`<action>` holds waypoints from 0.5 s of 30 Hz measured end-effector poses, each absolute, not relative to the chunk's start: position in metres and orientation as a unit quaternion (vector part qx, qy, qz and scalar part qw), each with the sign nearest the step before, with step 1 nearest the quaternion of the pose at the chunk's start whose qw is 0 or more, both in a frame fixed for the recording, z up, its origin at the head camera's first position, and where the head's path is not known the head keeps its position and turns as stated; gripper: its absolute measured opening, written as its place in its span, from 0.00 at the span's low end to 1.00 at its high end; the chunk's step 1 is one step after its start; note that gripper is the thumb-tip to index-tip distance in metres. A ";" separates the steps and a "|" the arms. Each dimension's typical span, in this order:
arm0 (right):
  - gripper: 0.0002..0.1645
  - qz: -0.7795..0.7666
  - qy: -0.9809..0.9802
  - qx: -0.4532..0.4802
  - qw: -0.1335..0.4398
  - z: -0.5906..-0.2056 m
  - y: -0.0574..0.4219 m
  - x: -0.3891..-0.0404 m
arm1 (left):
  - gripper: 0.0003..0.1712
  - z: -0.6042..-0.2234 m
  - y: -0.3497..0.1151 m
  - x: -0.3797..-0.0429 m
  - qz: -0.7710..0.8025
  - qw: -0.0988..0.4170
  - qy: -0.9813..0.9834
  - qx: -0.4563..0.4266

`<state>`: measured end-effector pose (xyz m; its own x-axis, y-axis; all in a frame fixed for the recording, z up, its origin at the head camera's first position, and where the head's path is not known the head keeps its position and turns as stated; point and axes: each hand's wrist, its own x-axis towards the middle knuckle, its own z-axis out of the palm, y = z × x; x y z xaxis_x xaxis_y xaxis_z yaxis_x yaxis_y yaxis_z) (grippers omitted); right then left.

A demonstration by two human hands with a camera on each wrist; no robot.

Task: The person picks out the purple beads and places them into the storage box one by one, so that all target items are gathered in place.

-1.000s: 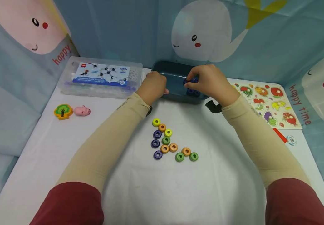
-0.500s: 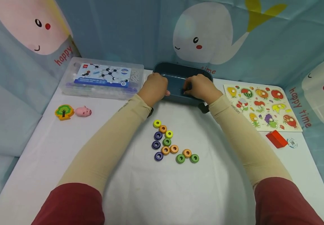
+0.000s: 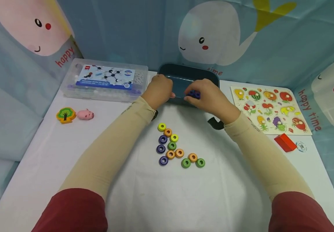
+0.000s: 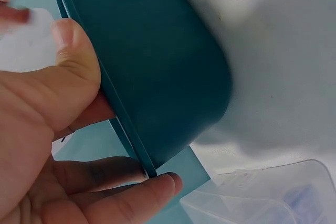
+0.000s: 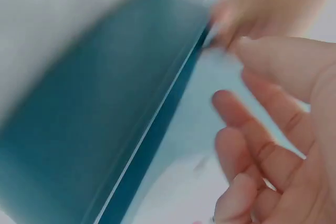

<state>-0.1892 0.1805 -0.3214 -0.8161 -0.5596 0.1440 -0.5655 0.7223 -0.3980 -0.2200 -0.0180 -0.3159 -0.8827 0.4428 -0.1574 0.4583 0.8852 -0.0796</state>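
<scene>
My left hand (image 3: 159,90) grips the left rim of a dark teal bin (image 3: 178,84) at the back of the table. In the left wrist view its thumb lies along the bin's rim (image 4: 126,124), with fingers round the corner. My right hand (image 3: 208,98) is over the bin's right front part, fingers loosely bent. Dark blue rings (image 3: 196,94) show in the head view between its thumb and fingers. The right wrist view shows the right fingers (image 5: 231,153) apart from the thumb, with no ring visible between them.
Several yellow, orange, green and dark blue rings (image 3: 161,148) lie mid-table. A clear model-kit box (image 3: 106,79) is left of the bin. Further left are a tree piece (image 3: 66,115) and pink pig (image 3: 85,114). Right stand a fruit puzzle board (image 3: 271,109) and red block (image 3: 285,142).
My right hand dipped into the bin, then came up and toward me a little; dark blue rings show by its fingers again. My left hand stays on the rim.
</scene>
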 end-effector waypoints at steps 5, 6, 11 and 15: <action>0.07 0.238 -0.855 0.460 -0.029 -0.330 0.156 -0.123 | 0.30 -0.317 -0.018 -0.220 -0.053 0.064 0.970 0.229; 0.07 0.232 -0.841 0.488 -0.044 -0.335 0.150 -0.111 | 0.29 -0.317 -0.018 -0.220 -0.052 0.068 0.970 0.228; 0.06 0.143 -0.812 0.561 -0.068 -0.356 0.133 -0.074 | 0.25 -0.317 -0.016 -0.222 -0.047 0.087 0.970 0.223; 0.07 0.086 -0.817 0.568 -0.052 -0.364 0.127 -0.063 | 0.22 -0.316 -0.016 -0.222 -0.048 0.086 0.969 0.227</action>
<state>-0.0631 0.1272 -0.3639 -0.3487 -0.9371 0.0127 -0.9195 0.3394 -0.1985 -0.2216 -0.0156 -0.3161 -0.8820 0.4317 -0.1891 0.4483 0.8923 -0.0537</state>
